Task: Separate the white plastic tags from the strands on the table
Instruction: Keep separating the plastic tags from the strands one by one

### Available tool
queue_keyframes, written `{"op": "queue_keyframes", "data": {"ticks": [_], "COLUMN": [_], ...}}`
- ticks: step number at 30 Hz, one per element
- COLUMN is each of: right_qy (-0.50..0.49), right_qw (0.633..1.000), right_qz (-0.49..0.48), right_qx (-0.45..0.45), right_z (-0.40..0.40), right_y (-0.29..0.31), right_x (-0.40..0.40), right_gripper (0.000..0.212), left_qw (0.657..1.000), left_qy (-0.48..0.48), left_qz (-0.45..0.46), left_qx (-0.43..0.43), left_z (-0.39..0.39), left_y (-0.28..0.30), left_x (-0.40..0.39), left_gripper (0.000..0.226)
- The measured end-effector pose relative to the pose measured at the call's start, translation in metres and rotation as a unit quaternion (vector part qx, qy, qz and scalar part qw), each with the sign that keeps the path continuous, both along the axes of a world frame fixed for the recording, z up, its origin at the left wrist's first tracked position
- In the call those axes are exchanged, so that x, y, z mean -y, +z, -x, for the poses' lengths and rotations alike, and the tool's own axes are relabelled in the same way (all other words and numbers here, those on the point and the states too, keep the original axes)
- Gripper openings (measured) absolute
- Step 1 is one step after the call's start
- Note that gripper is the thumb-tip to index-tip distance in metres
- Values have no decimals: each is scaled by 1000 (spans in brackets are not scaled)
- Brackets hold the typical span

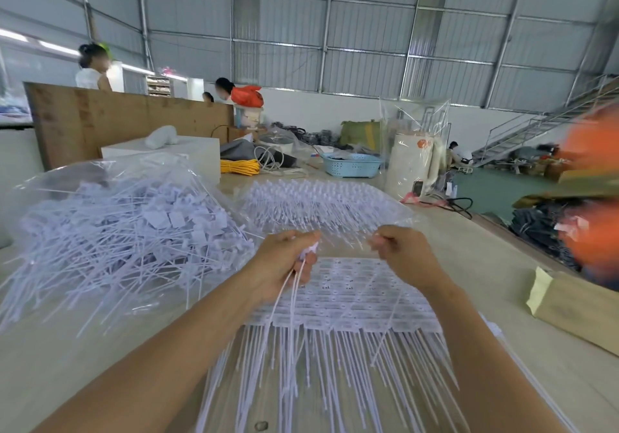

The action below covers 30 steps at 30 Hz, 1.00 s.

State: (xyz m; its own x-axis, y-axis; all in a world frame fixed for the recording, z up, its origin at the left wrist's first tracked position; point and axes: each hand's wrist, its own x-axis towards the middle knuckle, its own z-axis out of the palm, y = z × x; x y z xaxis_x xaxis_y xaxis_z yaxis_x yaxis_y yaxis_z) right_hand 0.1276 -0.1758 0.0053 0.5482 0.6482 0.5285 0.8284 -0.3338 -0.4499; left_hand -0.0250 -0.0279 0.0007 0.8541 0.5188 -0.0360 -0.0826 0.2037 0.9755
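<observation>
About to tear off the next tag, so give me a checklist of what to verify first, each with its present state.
1. Left hand grips separated tags, strands hanging: ok.
2. Right hand pinches a tag: grip ok, which tag cannot tell.
3. Joined tag sheet lies flat under the hands: ok.
4. Loose tag pile within left reach: ok, likely.
5. Table bare beside the sheet: ok.

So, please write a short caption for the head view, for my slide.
Left hand grips separated white tags; right hand pinches the next, above joined tag sheets on the table.
</observation>
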Motion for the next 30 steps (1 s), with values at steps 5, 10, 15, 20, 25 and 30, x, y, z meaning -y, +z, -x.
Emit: {"op": "queue_keyframes", "data": {"ticks": [5, 10, 15, 20, 25, 30], "right_qy": [152, 225, 214, 161, 36, 123], "right_qw": [918, 885, 948, 976, 960, 791], "right_qz": [-261, -230, -88, -28, -254, -509], "right_qx": [-256, -337, -219, -146, -110, -317], "right_z": [7, 28, 43, 45, 29, 19], "right_y": [21, 30, 26, 24, 38, 55], "right_x": [7, 1, -6, -10, 7, 24], "right_gripper": [32, 18, 12, 15, 21, 22], "left_qw": [998, 999, 999, 1000, 1000, 999], "left_qy": [41, 21, -27, -28, 5, 35], "left_qz": [25, 10, -1, -13, 15, 13], "left_qx": [27, 27, 25, 4, 11, 38], "left_z": [0, -4, -5, -7, -6, -7], "left_y": [-7, -8, -8, -12, -9, -9], "left_x": [-8, 2, 15, 19, 16, 12], "left_gripper": [12, 19, 20, 21, 21, 19]}}
